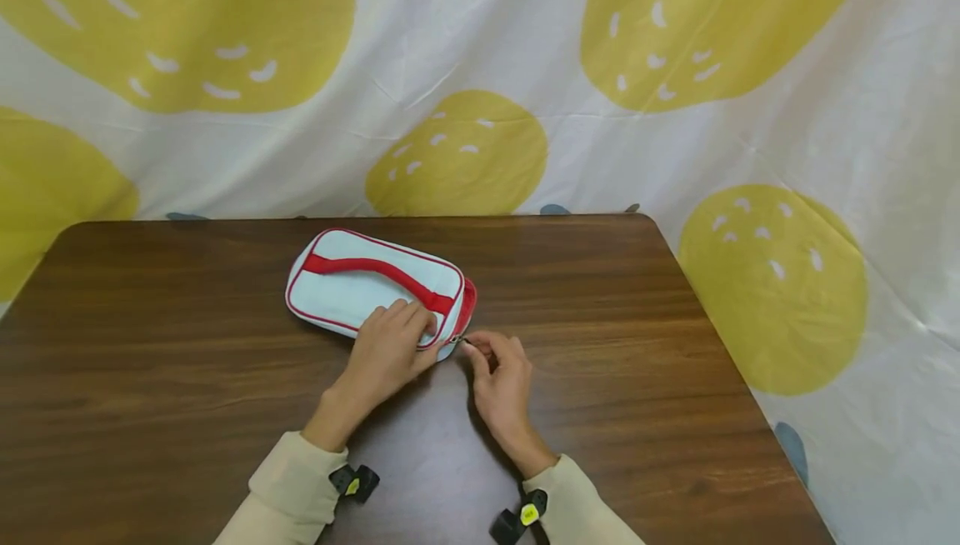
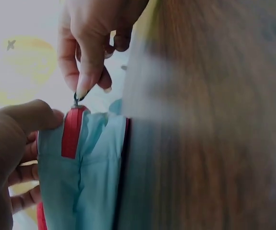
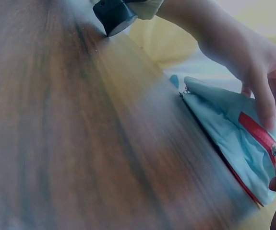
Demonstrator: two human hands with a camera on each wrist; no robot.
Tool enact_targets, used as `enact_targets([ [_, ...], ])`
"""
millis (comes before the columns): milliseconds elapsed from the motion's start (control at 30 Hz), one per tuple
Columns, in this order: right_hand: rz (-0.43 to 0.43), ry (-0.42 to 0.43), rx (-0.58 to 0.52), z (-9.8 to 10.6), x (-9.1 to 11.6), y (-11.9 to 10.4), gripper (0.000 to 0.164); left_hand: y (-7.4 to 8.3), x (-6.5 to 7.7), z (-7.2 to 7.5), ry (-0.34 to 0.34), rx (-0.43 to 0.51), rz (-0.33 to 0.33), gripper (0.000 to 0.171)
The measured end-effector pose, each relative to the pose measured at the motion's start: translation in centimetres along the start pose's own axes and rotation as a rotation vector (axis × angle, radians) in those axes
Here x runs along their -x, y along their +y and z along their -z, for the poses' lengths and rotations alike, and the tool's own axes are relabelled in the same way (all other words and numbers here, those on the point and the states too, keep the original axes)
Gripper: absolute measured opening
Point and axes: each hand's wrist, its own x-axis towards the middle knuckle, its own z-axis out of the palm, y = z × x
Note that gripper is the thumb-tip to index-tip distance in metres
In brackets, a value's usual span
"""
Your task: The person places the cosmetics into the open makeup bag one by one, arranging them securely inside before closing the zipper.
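Observation:
A pale blue zippered pouch (image 1: 341, 291) with red piping lies on the table, its red carry strap (image 1: 367, 266) facing up. My left hand (image 1: 387, 347) grips the pouch's near right corner, fingers over the top and thumb along the side by the zipper. Thumb and index finger of my right hand (image 1: 501, 378) pinch the zipper pull (image 2: 76, 99) at that end. In the left wrist view, red zipper tape (image 2: 71, 134) runs down the side below the pull. Red edging shows at the pouch's right end in the head view. Its contents are hidden.
The brown wood-grain table (image 1: 637, 412) has rounded far corners. Behind it hangs a white cloth (image 1: 562, 145) printed with yellow fruit shapes. Black wrist cameras sit at both cuffs, the left one (image 1: 356, 482) close over the tabletop.

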Motion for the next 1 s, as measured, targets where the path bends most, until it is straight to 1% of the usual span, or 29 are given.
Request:
enact_targets([
  [133, -0.008, 0.001, 0.011, -0.1, -0.1, -0.1, 0.011, -0.6, 0.1, 0.5, -0.027, 0.020, -0.033, 0.026],
  [200, -0.014, 0.000, 0.013, -0.2, -0.1, -0.2, 0.010, -0.9, 0.2, 0.7, -0.051, 0.040, -0.047, 0.026],
  [367, -0.018, 0.021, 0.007, -0.2, -0.2, 0.0, 0.012, -1.7, 0.4, 1.3, -0.127, 0.143, -0.086, 0.023],
  [467, -0.014, 0.033, 0.004, -0.1, -0.3, 0.2, 0.011, -1.8, 0.5, 1.6, -0.153, 0.194, -0.098, 0.022],
  [633, -0.029, 0.040, -0.016, 0.0, -0.5, 0.2, 0.010, -1.7, 0.5, 2.2, -0.188, 0.204, -0.112, 0.021],
  [767, -0.047, 0.053, -0.026, 0.1, -0.8, 0.5, 0.010, -1.7, 0.4, 2.5, -0.185, 0.207, -0.137, 0.021],
  [900, -0.062, 0.071, -0.029, 0.1, -1.0, 0.9, 0.010, -1.8, 0.6, 2.5, -0.153, 0.223, -0.167, 0.021],
  [1000, -0.074, 0.072, -0.034, 0.2, -1.2, 1.1, 0.010, -2.1, 0.7, 2.5, -0.131, 0.252, -0.193, 0.021],
])
